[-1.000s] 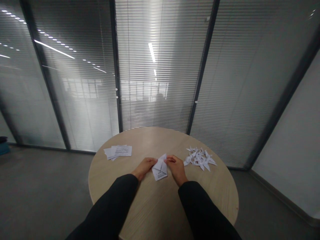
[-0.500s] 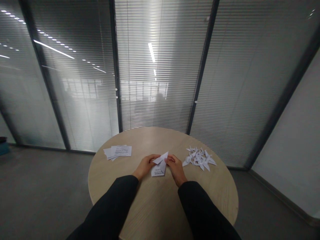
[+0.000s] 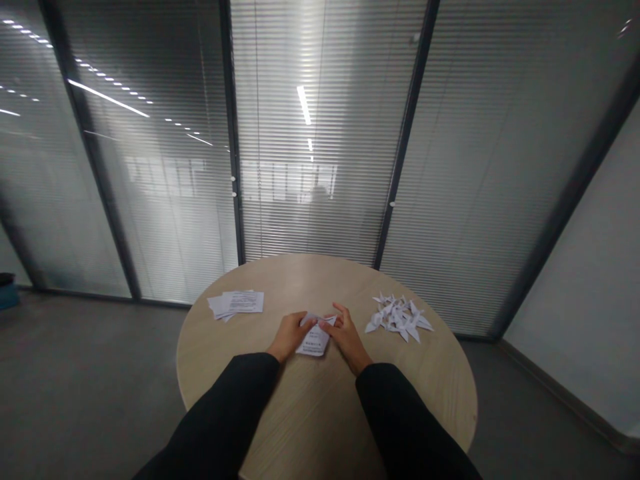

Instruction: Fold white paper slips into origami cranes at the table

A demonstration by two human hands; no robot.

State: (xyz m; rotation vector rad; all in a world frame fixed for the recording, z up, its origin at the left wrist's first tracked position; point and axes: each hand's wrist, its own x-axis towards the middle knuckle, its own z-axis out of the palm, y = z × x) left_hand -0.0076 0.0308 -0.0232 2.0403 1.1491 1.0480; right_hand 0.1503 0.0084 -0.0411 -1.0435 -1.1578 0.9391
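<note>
Folded paper (image 3: 314,341) lies flat between the hands, printed side up, with some lines of text showing near the edge closest to the camera. It sits on a round wooden table (image 3: 220,363), in the gap between the two wrists.

Left hand (image 3: 289,337): closed up, not spread, left fingers (image 3: 306,322) together and lying over the paper's upper left part. I can't tell whether that's a grip or just downward pressure.

Right hand (image 3: 347,331): partly open, right fingertips (image 3: 324,325) on the paper's upper right part, raised right fingers (image 3: 341,309) lifted and spread clear of it. I can't tell if thumb and index have pinched anything. The paper's top edge is partly hidden by both hands, so I can't read the fold there.

Left of the left hand, well clear of it, is a small stack of printed sheets (image 3: 235,302). Right of the right hand, also apart from it, is a pile of paper cranes (image 3: 399,319). Black sleeves cover both forearms, left sleeve (image 3: 225,400) and right sleeve (image 3: 403,407).

My read on the step: mid-fold, hands setting or flattening a flap on the table. A next move here would call for the paper held steady with the left fingers, and a clean edge lined up before any crease gets pressed.
</note>
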